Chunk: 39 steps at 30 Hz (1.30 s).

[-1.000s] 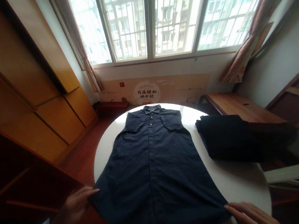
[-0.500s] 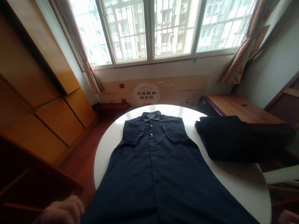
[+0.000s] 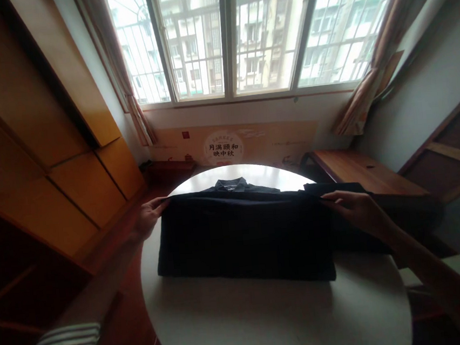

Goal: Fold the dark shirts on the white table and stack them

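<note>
A dark navy sleeveless shirt dress (image 3: pixel 244 236) lies on the round white table (image 3: pixel 268 320), folded over so its hem lies up near the collar (image 3: pixel 231 184). My left hand (image 3: pixel 149 217) pinches the left corner of the folded-over hem. My right hand (image 3: pixel 353 210) pinches the right corner. Both arms reach far across the table, holding the hem edge just above the fabric.
A folded black garment (image 3: pixel 385 222) sits at the table's right, partly behind my right hand. A wooden bench (image 3: pixel 360 168) stands beyond it. Wooden cabinets (image 3: pixel 49 157) line the left wall. A window (image 3: pixel 237 36) and a printed board (image 3: pixel 227 146) are at the back.
Both hands gripped the hem at the near edge, lifted it and carried it away from me, folding the dress's lower half over its upper half.
</note>
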Motion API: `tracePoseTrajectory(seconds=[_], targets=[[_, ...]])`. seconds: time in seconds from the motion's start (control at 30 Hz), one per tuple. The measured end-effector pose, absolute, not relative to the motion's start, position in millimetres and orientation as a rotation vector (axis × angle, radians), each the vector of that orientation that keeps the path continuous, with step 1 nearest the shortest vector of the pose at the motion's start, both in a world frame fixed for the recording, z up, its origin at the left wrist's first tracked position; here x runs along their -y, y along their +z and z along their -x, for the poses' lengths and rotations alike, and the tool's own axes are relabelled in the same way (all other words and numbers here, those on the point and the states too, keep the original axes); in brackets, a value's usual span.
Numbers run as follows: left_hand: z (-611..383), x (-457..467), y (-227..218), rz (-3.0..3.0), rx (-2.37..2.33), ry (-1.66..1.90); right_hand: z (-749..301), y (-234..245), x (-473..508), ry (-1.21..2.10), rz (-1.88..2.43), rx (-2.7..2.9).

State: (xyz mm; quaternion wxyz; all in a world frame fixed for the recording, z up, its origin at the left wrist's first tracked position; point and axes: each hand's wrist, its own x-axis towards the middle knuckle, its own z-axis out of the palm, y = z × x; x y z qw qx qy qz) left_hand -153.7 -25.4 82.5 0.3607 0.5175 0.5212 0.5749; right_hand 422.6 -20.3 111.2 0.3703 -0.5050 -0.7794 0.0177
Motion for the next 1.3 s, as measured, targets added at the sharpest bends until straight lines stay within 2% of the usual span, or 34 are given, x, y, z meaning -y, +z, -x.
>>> tracePoseTrajectory(seconds=[0.17, 0.3, 0.4, 0.63, 0.9, 1.13, 1.3], targets=[[146, -64, 55, -1.106, -1.292, 1.577, -401, 115, -62, 0.093, 1.371, 2.203], [142, -117, 42, -1.030, -1.387, 1.542, -379, 119, -113, 0.151, 1.659, 2.337], [140, -141, 34, -1.029, -1.427, 1.472, -365, 116, -142, 0.287, 1.818, 2.399], [143, -161, 24, -1.050, -1.534, 1.155, -352, 91, -176, 0.698, 1.891, 2.377], [137, -167, 21, -1.084, -1.402, 1.333, -348, 84, -183, 0.934, 1.657, 2.159], [133, -160, 18, -1.068, -1.282, 1.415, -350, 92, -179, 1.424, 1.303, 1.931], [130, -167, 23, -1.085, -1.269, 1.548, -349, 98, -176, 1.273, 1.092, 1.876]])
